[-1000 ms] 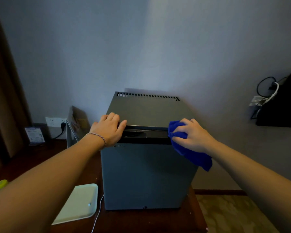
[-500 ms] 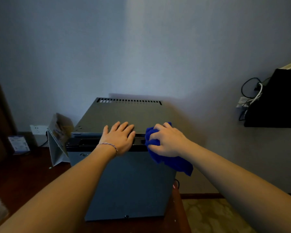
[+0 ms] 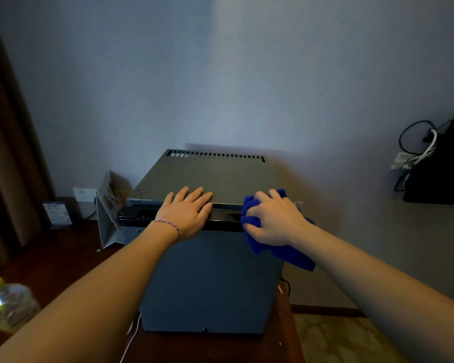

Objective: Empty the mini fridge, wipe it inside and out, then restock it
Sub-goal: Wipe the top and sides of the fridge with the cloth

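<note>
A dark grey mini fridge (image 3: 210, 281) stands on a dark wooden table (image 3: 63, 263), door closed, vent slots along the back of its top. My left hand (image 3: 188, 212) rests flat, fingers straight, on the front edge of the fridge top above the black handle strip. My right hand (image 3: 274, 218) grips a bunched blue cloth (image 3: 286, 254) against the top right front corner of the fridge; part of the cloth hangs below the hand.
A plastic bottle with a yellow-green cap (image 3: 7, 302) lies at the left edge. A folded card stand (image 3: 110, 208), a wall socket (image 3: 84, 194) and a small leaflet (image 3: 57, 213) sit left of the fridge. Black device with cables (image 3: 440, 163) at right. Patterned floor (image 3: 338, 339) lower right.
My left hand slid from the fridge's left front corner toward the middle of the front edge. My right hand stays with the cloth by the right front corner. The view shifted; the bottle came into sight.
</note>
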A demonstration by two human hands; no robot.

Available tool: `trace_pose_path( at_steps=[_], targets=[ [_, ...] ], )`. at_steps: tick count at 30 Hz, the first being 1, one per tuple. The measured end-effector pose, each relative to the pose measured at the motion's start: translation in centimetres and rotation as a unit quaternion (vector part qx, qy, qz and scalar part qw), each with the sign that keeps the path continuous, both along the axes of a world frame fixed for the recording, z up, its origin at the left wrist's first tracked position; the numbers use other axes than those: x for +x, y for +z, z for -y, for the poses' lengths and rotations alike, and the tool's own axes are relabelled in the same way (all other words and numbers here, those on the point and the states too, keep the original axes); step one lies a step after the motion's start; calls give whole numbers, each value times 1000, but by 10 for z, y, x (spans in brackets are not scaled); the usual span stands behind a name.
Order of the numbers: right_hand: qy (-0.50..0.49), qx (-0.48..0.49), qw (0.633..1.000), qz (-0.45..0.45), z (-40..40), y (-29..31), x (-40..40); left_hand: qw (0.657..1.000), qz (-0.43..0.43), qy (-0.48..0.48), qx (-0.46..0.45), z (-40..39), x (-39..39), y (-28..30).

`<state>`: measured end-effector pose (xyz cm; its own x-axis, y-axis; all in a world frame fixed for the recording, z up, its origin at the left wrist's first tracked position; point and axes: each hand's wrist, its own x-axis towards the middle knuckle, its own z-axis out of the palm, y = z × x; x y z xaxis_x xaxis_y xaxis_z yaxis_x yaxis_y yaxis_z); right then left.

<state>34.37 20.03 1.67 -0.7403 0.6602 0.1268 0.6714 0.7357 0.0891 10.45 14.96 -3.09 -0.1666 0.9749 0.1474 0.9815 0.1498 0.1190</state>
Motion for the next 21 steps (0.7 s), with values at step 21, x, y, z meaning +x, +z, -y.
trace_pose_path(
  at_steps=[21],
  targets=[
    [-69,28,997,33,3,2,16,998,-14,67,-7,25,-40,-1]
  ],
)
